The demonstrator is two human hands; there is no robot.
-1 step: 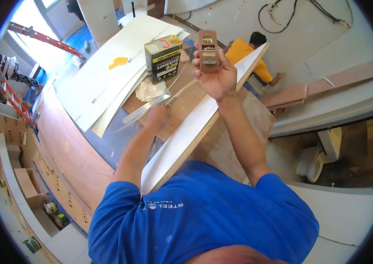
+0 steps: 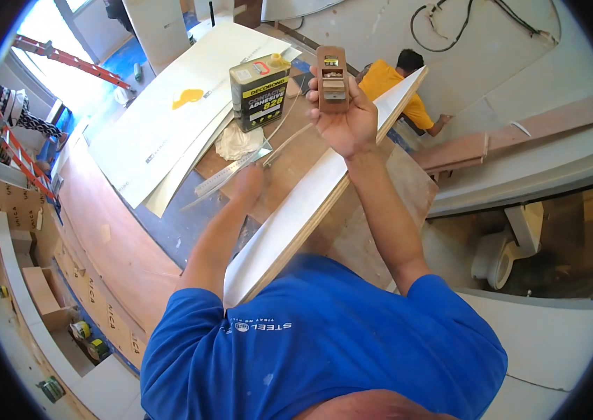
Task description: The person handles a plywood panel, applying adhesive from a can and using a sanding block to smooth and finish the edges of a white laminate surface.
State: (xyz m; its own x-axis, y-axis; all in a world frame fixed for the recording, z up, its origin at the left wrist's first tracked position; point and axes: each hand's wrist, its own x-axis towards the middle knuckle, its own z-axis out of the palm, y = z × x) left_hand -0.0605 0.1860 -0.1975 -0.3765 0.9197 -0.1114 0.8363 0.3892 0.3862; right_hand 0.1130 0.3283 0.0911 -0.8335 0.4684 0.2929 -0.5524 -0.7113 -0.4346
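Note:
My right hand (image 2: 345,122) is wrapped around a small wooden hand plane (image 2: 333,80), raised above the far part of a long white-faced board (image 2: 296,210) with a pale plywood edge. The plane's throat and blade face up. Across the board, my left hand (image 2: 249,183) is low over the brown work surface (image 2: 296,164), beside a metal ruler (image 2: 223,180). Its fingers are hidden, so whether it grips anything does not show. A thin pale strip (image 2: 288,145) lies just beyond it. The board slants from my chest toward the upper right.
A rectangular adhesive can (image 2: 261,94) stands behind a crumpled cloth (image 2: 239,142). Large cream sheets (image 2: 177,119) cover the far left, one with a yellow spill (image 2: 188,99). A co-worker in a yellow shirt (image 2: 384,82) crouches past the board. An orange ladder (image 2: 76,61) and toilet (image 2: 506,252) are farther off.

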